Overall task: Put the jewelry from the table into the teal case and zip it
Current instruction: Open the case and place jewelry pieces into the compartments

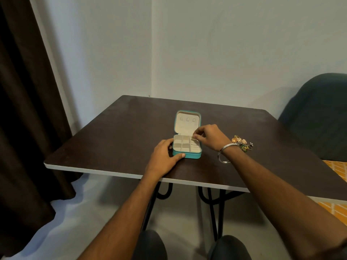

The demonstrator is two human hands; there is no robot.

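Note:
The teal case [189,155] lies open in the middle of the dark table [112,139], its lid up and its cream compartments showing. My left hand [165,156] rests flat against the case's left side, thumb on the front edge. My right hand [208,136] hovers over the case's far right compartment, fingertips pinched on a small gold piece of jewelry [193,139]. A small heap of jewelry [242,143] in gold, green and silver lies on the table to the right, just beyond my right wrist.
A silver bangle [224,153] hangs on my right wrist. A dark chair [319,113] stands at the table's right side. A dark curtain [24,109] hangs at the left. The wall is close behind the table.

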